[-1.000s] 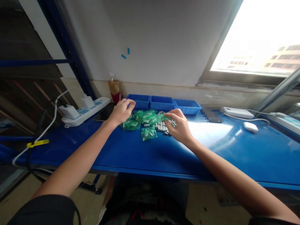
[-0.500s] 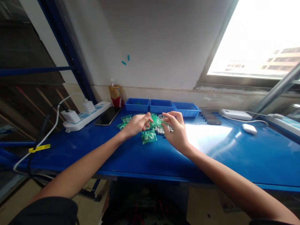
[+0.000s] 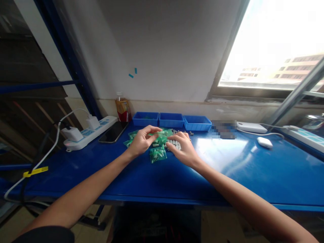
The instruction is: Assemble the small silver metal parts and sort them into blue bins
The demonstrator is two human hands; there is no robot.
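Note:
On the blue table (image 3: 227, 168) lies a heap of small green plastic bags (image 3: 157, 154) next to several small silver cylinders (image 3: 175, 144). My left hand (image 3: 143, 139) pinches one green bag (image 3: 161, 136) just above the heap, fingers closed on it. My right hand (image 3: 182, 147) rests over the silver cylinders with its fingers curled down onto them; whether it holds one is hidden.
Three blue bins (image 3: 171, 119) stand behind the heap by the wall. A drink bottle (image 3: 122, 107), a phone (image 3: 113, 131) and a white power strip (image 3: 86, 131) with chargers lie at the left. A white mouse (image 3: 265, 142) sits at the right.
My left hand came in from the left of the heap to its middle and took hold of a green bag. My right hand lowered onto the silver cylinders. The view tilted slightly.

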